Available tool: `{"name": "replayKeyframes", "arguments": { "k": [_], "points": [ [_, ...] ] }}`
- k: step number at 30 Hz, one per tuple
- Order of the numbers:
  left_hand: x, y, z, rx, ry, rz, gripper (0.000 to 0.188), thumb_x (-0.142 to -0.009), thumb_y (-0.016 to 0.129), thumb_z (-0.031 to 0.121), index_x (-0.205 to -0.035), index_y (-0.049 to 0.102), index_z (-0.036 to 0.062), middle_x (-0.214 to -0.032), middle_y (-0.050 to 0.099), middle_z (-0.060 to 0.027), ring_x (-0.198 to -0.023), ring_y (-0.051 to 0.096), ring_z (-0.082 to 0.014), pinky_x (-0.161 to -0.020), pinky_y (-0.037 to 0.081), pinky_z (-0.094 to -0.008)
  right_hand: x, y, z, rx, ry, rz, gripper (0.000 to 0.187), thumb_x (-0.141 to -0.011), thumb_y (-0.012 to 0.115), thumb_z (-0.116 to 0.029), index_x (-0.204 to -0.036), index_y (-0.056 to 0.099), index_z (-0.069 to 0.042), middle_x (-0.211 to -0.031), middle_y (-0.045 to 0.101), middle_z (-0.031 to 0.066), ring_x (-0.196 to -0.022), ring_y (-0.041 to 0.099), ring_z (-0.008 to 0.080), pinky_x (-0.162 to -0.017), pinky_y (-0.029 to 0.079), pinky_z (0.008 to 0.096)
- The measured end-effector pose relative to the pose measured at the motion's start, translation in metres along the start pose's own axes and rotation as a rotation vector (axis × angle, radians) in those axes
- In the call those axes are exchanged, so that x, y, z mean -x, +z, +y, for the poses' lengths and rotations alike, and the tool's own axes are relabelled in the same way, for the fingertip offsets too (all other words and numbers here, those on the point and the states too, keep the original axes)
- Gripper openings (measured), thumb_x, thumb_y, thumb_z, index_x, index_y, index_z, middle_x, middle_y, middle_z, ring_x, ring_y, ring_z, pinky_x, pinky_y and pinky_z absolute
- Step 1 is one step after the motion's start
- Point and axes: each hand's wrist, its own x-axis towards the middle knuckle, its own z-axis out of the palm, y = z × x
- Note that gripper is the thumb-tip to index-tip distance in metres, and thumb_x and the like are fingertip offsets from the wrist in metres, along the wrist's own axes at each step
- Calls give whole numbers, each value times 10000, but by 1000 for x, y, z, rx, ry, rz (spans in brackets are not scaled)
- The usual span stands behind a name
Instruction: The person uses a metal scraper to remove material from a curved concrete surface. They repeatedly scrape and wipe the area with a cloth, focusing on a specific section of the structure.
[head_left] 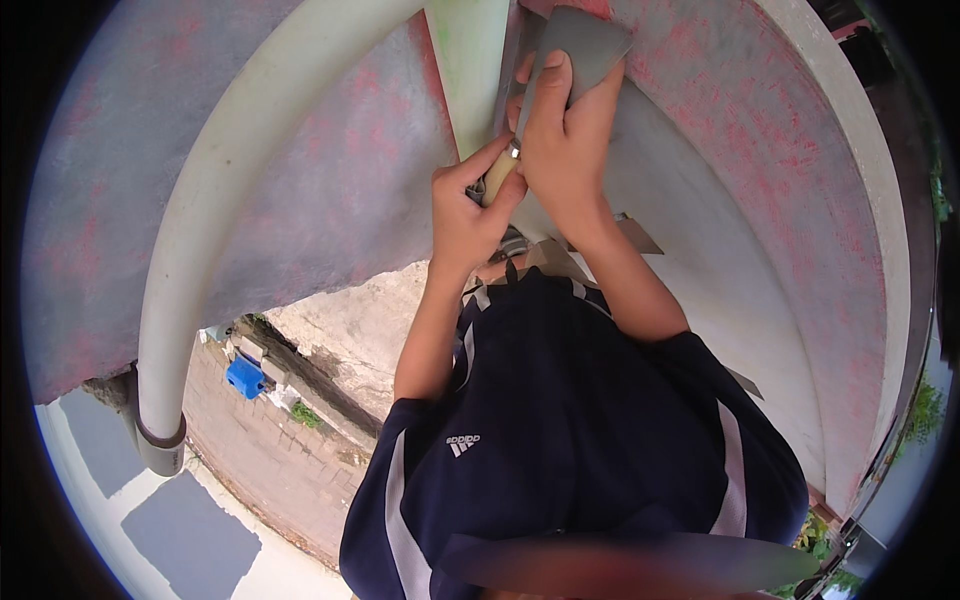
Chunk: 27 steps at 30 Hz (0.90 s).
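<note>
My left hand (472, 210) is closed around the pale yellowish handle (499, 178) of a hand tool with a shiny metal collar. The tool's far end is partly hidden behind my right hand. Just right of it, my right hand (568, 140) grips a dark grey flat sheet (592, 48), its thumb lying along the near face. Fingertips show at the sheet's left side. Whether the sheet belongs to the tool cannot be made out. Both hands are raised close together, near a corner where a pale green post (470, 75) meets the walls.
A thick white pipe (215, 190) curves down the left side. Grey walls with reddish patches (350, 160) stand on both sides. Flat grey pieces (640, 236) lie behind my right forearm. Far below at left are brick paving (270, 450) and a blue object (245, 377).
</note>
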Motion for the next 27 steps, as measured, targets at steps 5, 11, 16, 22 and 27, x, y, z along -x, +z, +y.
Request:
{"name": "replayKeyframes", "arguments": {
  "k": [5,11,16,22,27],
  "points": [
    [0,1,7,-56,58,-59,333,-823,685,40,-1134,677,-80,-731,681,-88,-650,604,-92,-618,482,-258,-1,-1,-4,-61,-27,-18,218,-1054,409,-150,-1207,362,-2,-986,535,89,-817,554,114,-536,503,272],
    [1,4,8,-60,-41,-147,351,-812,696,47,-1140,676,-77,-746,682,-81,-639,594,-89,-618,477,-255,-2,-2,-5,-63,-12,19,291,-1037,426,-156,-1170,321,80,-870,576,94,-609,543,94,-509,447,252],
    [1,-4,12,-33,-8,-101,343,-820,706,46,-1137,673,-84,-771,696,-90,-657,613,-90,-616,484,-251,1,-1,-8,-118,-48,-26,304,-1042,421,-166,-1212,326,69,-901,564,96,-622,531,96,-517,449,247],
    [1,-10,16,-127,70,-124,338,-824,703,43,-1136,673,-84,-775,701,-110,-667,619,-81,-619,495,-256,5,-1,-9,-128,46,45,309,-1044,411,-157,-1264,314,36,-939,545,98,-685,529,95,-523,457,247],
    [0,-13,10,-101,49,-208,374,-797,721,34,-1145,669,-94,-802,713,-135,-687,658,-118,-645,511,-263,7,2,-3,-232,52,56,295,-1048,404,-157,-1273,308,7,-936,543,92,-652,505,78,-519,444,235]
  ]
}}
